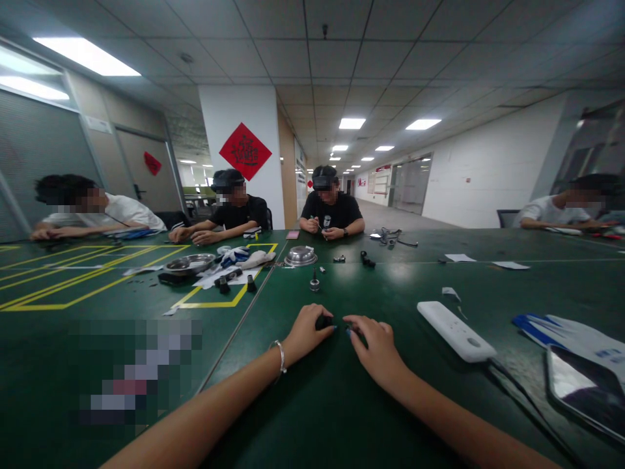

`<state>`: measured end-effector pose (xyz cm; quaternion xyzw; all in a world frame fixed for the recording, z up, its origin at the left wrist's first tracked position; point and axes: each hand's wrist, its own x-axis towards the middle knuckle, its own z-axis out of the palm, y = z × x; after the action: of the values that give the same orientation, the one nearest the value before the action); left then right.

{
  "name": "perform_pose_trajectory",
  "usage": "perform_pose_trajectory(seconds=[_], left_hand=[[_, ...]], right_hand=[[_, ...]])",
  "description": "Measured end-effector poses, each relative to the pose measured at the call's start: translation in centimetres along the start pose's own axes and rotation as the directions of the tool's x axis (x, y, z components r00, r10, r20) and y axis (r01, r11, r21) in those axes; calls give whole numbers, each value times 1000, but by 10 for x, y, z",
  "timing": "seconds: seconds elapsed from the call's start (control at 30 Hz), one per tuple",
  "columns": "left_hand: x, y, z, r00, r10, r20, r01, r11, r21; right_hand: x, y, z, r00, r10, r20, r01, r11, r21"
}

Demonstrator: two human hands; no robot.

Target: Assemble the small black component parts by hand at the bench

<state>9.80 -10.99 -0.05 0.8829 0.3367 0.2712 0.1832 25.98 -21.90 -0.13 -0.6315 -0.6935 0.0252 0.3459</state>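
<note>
My left hand [312,331], with a silver bracelet at the wrist, is curled round a small black part [323,322] just above the green table [303,417]. To its right, my right hand [374,339] has its thumb and index finger bent toward each other; a small dark thing seems to be at the fingertips, too small to make out. A narrow gap separates the two hands. Beyond them a small round metal part [314,284] stands on the table.
A white power strip [456,331] with a cable, a phone [586,391] and blue-white gloves [576,335] lie at right. Farther off are a metal bowl [300,256], a metal dish [190,262], black parts [367,259] and cables [390,238]. Several people sit round the table.
</note>
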Motion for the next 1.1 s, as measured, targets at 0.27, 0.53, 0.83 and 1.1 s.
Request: perform_pose_trajectory(seconds=[0.27, 0.53, 0.83, 1.1], left_hand=[[-5, 5, 1, 980, 65, 189, 10, 929, -370], [-10, 19, 5, 957, 170, 237, -52, 899, -435], [-8, 15, 7, 965, 177, 192, -107, 939, -326], [-10, 15, 7, 957, 200, 211, -121, 933, -339]], right_hand=[[2, 2, 3, 992, 57, -114, -43, 991, 127], [1, 3, 4, 994, -65, -84, 74, 991, 109], [2, 0, 1, 995, -49, -91, 60, 990, 130], [5, 7, 7, 998, -23, -57, 31, 991, 134]])
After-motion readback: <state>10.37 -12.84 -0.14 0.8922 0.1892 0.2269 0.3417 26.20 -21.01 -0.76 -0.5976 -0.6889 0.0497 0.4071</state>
